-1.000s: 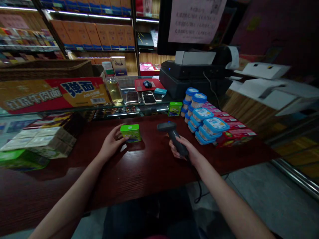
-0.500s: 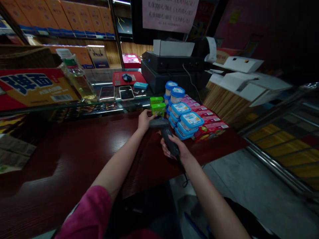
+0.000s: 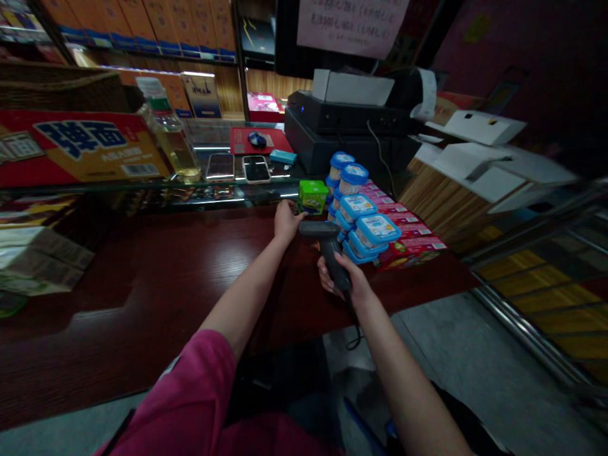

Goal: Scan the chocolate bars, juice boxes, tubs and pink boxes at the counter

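My right hand (image 3: 342,273) is wrapped around the handle of a dark grey barcode scanner (image 3: 335,256), whose head points left towards my left hand. A cord hangs down from the scanner's grip. My left hand (image 3: 287,221) is low over the counter, beside the lower left of a green box (image 3: 312,197). Its fingers and thumb are curled together; a small dark patch shows between them, but I cannot make out what it is. To the right of the green box stand stacked blue-lidded tubs (image 3: 357,206) and a row of red-pink boxes (image 3: 413,233).
A dark red wooden counter (image 3: 190,278) carries these goods. Behind it a glass top holds two phones (image 3: 256,169), a mouse (image 3: 257,139) and a bottle (image 3: 171,136). A black cash drawer (image 3: 332,140) stands behind the tubs. White and green packs (image 3: 47,253) sit left.
Two green boxes were visible; now one is, with its front uncovered. My left hand has drawn slightly left of it. The scanner is still in my right hand. The view has shifted slightly left.
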`<state>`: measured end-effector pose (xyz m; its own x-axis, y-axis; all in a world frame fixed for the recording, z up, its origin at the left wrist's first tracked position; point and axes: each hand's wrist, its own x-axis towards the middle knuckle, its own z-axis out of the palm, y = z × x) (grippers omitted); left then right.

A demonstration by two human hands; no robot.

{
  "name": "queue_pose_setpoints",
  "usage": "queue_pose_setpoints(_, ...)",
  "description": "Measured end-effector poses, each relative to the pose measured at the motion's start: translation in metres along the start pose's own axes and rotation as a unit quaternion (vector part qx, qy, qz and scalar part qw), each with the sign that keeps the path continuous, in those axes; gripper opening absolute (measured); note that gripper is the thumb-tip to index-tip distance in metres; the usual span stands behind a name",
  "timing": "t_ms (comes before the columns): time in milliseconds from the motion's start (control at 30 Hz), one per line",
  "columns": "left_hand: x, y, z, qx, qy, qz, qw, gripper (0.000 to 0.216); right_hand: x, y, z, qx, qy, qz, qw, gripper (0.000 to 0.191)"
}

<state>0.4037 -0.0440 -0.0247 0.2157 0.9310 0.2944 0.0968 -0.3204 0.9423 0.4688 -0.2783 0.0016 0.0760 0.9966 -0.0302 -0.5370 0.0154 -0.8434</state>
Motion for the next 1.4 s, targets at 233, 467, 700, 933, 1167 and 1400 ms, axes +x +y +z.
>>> queue_pose_setpoints(233, -0.07, 0.001, -0.148, 0.04, -0.068, 0.126, 0.989, 0.032, 0.005, 0.004, 0.033, -0.045, -0.01, 0.053, 0.998, 0.031)
queue_pose_setpoints(467, -0.16, 0.015, -0.374, 0.279, 0.168, 0.171, 0.93, 0.039, 0.064, 0.067, 0.143, -0.01, -0.186, 0.147, 0.971, 0.028)
queue_pose_setpoints(700, -0.176, -0.018, -0.518, 0.245, 0.474, 0.065, 0.843, 0.101, 0.098, 0.129, 0.231, -0.001, -0.333, 0.213, 0.919, 0.032)
queue_pose_setpoints(933, -0.159, -0.045, -0.538, 0.166, 0.426, -0.038, 0.888, 0.091, 0.091, 0.131, 0.226, -0.013, -0.333, 0.222, 0.916, 0.03)
queue_pose_setpoints(1167, -0.181, -0.03, -0.528, 0.089, 0.436, 0.001, 0.895, 0.068, 0.092, 0.133, 0.223, -0.004, -0.35, 0.227, 0.909, 0.021)
queue_pose_setpoints(1400, -0.184, -0.012, -0.465, -0.212, 0.218, -0.042, 0.952, 0.072, 0.084, 0.135, 0.226, 0.004, -0.334, 0.197, 0.922, 0.026)
